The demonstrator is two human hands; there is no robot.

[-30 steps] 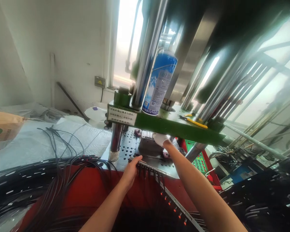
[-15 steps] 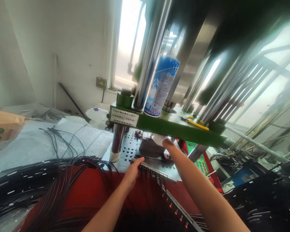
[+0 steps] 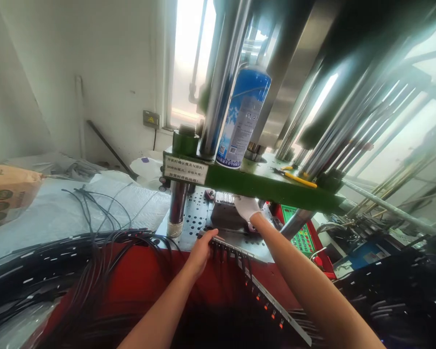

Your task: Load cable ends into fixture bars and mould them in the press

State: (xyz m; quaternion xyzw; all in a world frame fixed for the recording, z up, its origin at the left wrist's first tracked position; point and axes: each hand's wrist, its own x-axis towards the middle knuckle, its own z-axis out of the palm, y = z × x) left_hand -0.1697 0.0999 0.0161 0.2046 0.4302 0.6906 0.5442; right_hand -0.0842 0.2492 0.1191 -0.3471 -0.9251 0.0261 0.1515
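My left hand [image 3: 202, 248] is bare and grips the near end of a long metal strip [image 3: 261, 291] that carries a row of black cables with red ends. My right hand [image 3: 247, 207], in a white glove, reaches under the green press plate [image 3: 261, 186] and rests on the grey mould block [image 3: 225, 215]; its fingers are hidden there. The strip lies along the front edge of the perforated metal bed [image 3: 192, 218].
A blue spray can [image 3: 243, 118] stands on the green plate beside steel columns [image 3: 221, 77]. Yellow-handled pliers [image 3: 294, 177] lie on the plate. Bundles of black cable [image 3: 69, 261] lie left on red cloth. A green and red control panel [image 3: 301, 237] sits right.
My gloved right hand has drawn back a little from under the plate, showing more of the glove. The left hand stays on the strip's end.
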